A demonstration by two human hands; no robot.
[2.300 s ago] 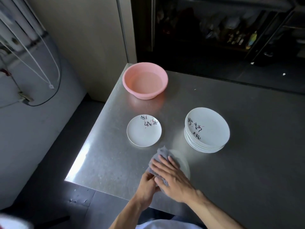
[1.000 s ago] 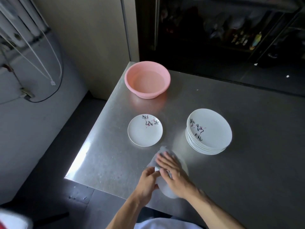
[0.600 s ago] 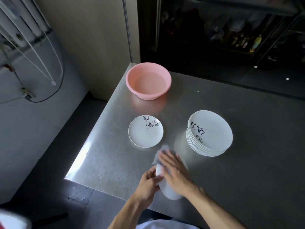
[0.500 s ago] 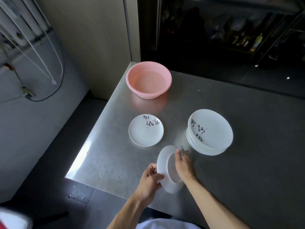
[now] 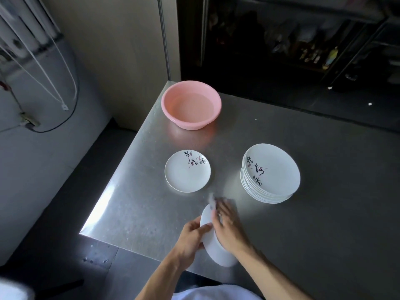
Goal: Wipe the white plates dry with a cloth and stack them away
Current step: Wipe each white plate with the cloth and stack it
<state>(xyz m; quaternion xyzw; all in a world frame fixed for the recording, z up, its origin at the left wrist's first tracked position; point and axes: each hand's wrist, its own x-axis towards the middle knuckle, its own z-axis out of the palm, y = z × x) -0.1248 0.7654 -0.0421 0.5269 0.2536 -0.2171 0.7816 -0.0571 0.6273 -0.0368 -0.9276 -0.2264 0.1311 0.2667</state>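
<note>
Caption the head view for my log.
Left hand grips a tilted plate while right hand presses a cloth against it, near a stack and basin.

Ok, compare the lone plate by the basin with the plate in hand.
The lone plate lies flat on the table, untouched; the held plate is tilted, gripped by the left hand. The lone plate shows black brushwork; the held plate shows only plain white. Both are round and white.

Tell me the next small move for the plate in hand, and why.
Probably draw the right hand and the cloth down across the plate toward its near rim. The left hand grips the plate by its rim, tilted over the edge of the table, and the cloth shows only at the far rim, so the wipe seems unfinished.
</note>
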